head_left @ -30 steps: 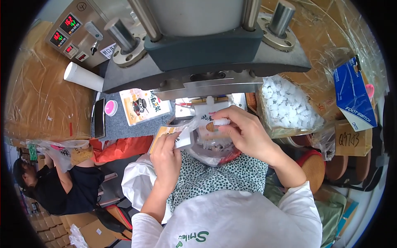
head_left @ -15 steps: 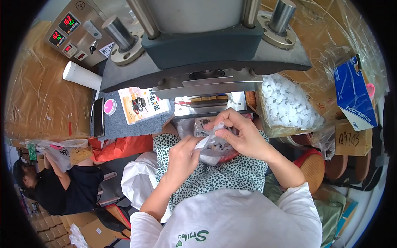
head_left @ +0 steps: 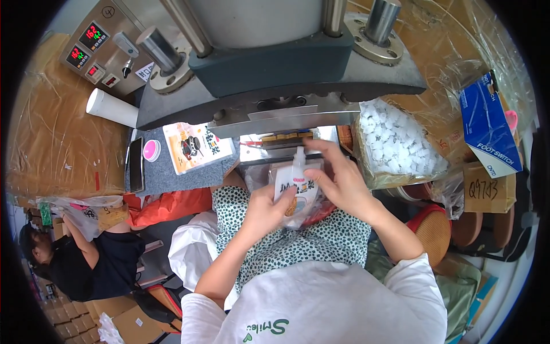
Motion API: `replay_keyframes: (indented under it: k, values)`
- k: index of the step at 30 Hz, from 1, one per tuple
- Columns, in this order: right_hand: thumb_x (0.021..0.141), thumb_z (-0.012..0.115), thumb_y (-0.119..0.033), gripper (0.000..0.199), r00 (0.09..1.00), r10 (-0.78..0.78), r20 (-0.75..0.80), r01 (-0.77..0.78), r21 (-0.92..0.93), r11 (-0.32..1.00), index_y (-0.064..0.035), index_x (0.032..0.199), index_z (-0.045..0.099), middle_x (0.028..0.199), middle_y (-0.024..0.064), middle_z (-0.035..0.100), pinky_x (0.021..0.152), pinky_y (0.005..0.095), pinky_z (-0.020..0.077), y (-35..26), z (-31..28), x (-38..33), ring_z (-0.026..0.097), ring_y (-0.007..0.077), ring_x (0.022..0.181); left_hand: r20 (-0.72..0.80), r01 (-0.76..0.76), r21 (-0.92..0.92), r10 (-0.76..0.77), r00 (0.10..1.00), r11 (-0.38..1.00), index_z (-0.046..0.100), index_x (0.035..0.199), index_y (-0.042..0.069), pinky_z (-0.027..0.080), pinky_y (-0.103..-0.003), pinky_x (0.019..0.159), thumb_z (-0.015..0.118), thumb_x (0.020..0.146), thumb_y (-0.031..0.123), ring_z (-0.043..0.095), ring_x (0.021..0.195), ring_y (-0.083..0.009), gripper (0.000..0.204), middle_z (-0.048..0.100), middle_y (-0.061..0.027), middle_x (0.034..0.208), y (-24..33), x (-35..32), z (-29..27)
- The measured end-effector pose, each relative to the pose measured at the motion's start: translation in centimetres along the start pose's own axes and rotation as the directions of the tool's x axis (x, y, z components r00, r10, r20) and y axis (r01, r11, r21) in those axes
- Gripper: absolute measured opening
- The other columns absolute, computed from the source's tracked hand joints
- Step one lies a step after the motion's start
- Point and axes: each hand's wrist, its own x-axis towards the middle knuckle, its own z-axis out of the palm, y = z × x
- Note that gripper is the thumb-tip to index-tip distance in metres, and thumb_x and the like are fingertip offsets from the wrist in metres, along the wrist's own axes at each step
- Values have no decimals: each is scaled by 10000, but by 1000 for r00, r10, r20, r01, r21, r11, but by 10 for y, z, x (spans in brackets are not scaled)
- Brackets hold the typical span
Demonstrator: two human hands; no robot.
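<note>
My left hand (head_left: 264, 209) grips a white printed pouch (head_left: 298, 192) by its left side, the thumb across its front. A translucent plastic spout (head_left: 299, 157) stands up from the pouch's top end. My right hand (head_left: 346, 180) is just right of the spout, its fingers apart and slightly blurred. Its thumb points at the spout's base; whether it touches cannot be made out. Clear plastic and more packaging lie beneath the pouch on my lap. Just beyond my hands is a press (head_left: 275, 71) with a metal bar (head_left: 269, 121) above brass-coloured jaws (head_left: 286, 139).
At right stands a carton of small white plastic pieces (head_left: 395, 140), beside a blue box (head_left: 487, 126). A flat printed pouch (head_left: 197, 150), a pink-topped jar (head_left: 152, 150) and a phone (head_left: 136, 164) lie at left, near a white cup (head_left: 112, 108). Another person (head_left: 91, 252) sits far left.
The pouch has turned so its printed front faces up and its spout points away from me. My right hand has let go of the spout and spread its fingers.
</note>
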Motion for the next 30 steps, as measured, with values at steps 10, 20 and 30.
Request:
replay_keyframes:
  k: [10, 20, 30]
  values:
    - [927, 704, -66, 297, 978, -191, -82, 155, -322, 934, -10, 1216, 667, 1121, 177, 719, 819, 404, 558, 2, -48, -17, 707, 343, 899, 93, 184, -636, -162, 982, 750, 676, 1151, -103, 583, -315, 715, 625, 1039, 158, 705, 844, -135, 288, 740, -100, 1024, 19, 53, -7]
    - [856, 696, -13, 242, 977, 188, -104, -210, -651, 730, -33, 1091, 642, 1022, 193, 655, 786, 507, 524, 42, -70, -2, 667, 425, 919, -338, 140, 914, 526, 780, 380, 445, 1497, -13, 309, -547, 1174, 760, 888, 398, 403, 1440, -451, 799, 390, -309, 1566, -72, 53, -82]
    - [854, 686, 19, 229, 992, 90, -85, -122, -554, 823, 8, 1078, 643, 1050, 215, 652, 829, 471, 535, 43, -81, 4, 653, 442, 950, -379, -27, 821, 580, 721, 570, 557, 1400, 42, 418, -475, 1066, 642, 790, -64, 588, 1271, -354, 625, 624, -138, 1389, -76, 12, -71]
